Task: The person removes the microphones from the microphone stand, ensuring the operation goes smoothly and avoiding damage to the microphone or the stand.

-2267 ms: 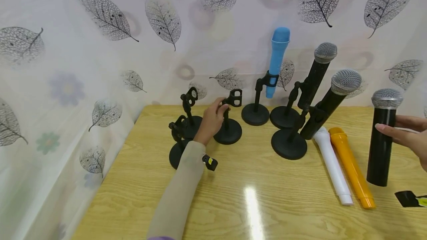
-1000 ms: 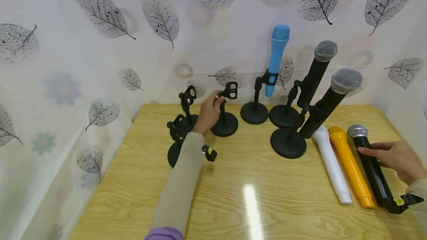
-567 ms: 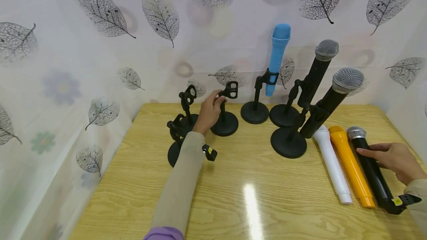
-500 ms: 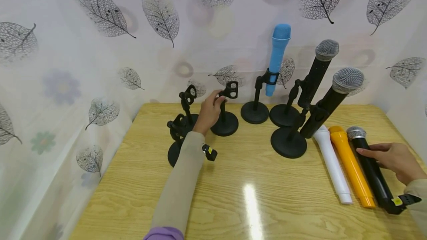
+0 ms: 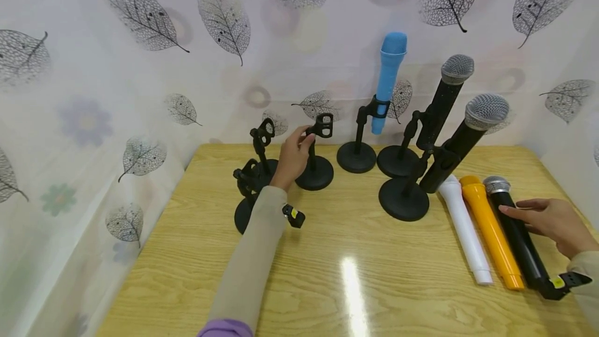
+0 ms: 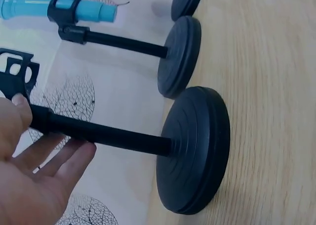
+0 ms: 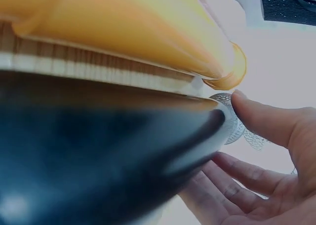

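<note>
My left hand (image 5: 292, 157) pinches a black microphone stand (image 5: 317, 173) near the top of its pole, just below the clip, which is unoccupied. In the left wrist view, the stand's round base (image 6: 195, 151) is on the table. My right hand (image 5: 557, 225) is beside a black microphone (image 5: 517, 233) with a silver grille, lying on the table. Its thumb and fingers are spread to either side of the body, fairly straight. An orange microphone (image 5: 491, 233) and a white microphone (image 5: 468, 233) lie alongside to its left.
Two more unoccupied stands, one at the back (image 5: 263, 142) and one nearer (image 5: 245, 186), are left of my left hand. Farther right, stands hold a blue microphone (image 5: 389, 77), a black microphone (image 5: 440, 113) and another black microphone (image 5: 460, 147). A leaf-patterned cloth (image 5: 187, 30) hangs behind the table (image 5: 327, 259).
The black microphone, upright in my right hand at first, has come down to lie beside the orange one. My right fingers have since loosened slightly. My left hand keeps its hold on the stand.
</note>
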A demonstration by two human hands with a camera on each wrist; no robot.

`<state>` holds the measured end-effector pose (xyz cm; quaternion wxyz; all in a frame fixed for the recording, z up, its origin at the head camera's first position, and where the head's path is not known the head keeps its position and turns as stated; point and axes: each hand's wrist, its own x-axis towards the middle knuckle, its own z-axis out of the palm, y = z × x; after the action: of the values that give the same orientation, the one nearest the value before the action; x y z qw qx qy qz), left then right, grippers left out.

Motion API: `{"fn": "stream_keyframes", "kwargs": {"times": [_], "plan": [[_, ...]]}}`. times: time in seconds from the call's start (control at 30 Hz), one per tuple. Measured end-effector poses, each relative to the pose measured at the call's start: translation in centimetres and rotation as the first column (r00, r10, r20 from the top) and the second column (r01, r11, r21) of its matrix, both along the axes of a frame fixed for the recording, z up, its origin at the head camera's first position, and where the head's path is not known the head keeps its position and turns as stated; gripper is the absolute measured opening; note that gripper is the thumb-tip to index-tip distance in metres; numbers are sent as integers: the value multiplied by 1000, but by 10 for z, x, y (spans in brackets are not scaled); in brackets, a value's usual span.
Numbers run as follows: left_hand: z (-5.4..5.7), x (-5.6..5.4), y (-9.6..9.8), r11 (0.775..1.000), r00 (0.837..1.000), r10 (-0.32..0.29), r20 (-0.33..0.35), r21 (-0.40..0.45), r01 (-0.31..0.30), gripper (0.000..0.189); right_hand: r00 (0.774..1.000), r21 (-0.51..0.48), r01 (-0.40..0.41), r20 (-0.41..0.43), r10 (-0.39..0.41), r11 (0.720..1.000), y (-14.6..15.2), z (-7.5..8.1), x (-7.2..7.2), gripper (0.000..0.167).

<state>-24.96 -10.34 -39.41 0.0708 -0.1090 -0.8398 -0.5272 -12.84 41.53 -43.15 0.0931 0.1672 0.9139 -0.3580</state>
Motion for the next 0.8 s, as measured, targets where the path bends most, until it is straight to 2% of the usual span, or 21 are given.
{"fn": "stream_keyframes", "kwargs": {"times": [0.13,0.2,0.3,0.4,0.5,0.57,0.63,0.73,0.8], "plan": [[-3,7,5,998,997,50,66,35,-52,47,995,5,52,-84,-51,999,-2,5,5,78],[-7,11,6,995,990,101,100,16,-103,51,985,22,85,-150,-80,996,-3,7,9,71],[-15,19,7,983,977,181,112,-43,-178,48,966,55,125,-233,-109,991,-8,10,14,63],[-22,27,5,966,970,237,57,-115,-230,34,947,76,152,-297,-123,985,-11,12,18,62],[-27,34,3,952,968,252,-16,-177,-251,19,929,55,164,-344,-135,985,-17,16,21,62],[-28,38,4,947,970,237,-46,-211,-242,15,923,49,160,-360,-132,986,-23,20,22,62],[-29,41,5,950,979,196,-50,-238,-202,15,919,48,143,-378,-115,989,-32,24,24,60],[-27,44,10,957,996,85,-34,-276,-91,16,912,90,112,-405,-66,990,-43,29,26,54],[-26,45,14,961,1000,-5,-13,-278,1,15,907,114,87,-420,-31,990,-50,32,28,51]]}}
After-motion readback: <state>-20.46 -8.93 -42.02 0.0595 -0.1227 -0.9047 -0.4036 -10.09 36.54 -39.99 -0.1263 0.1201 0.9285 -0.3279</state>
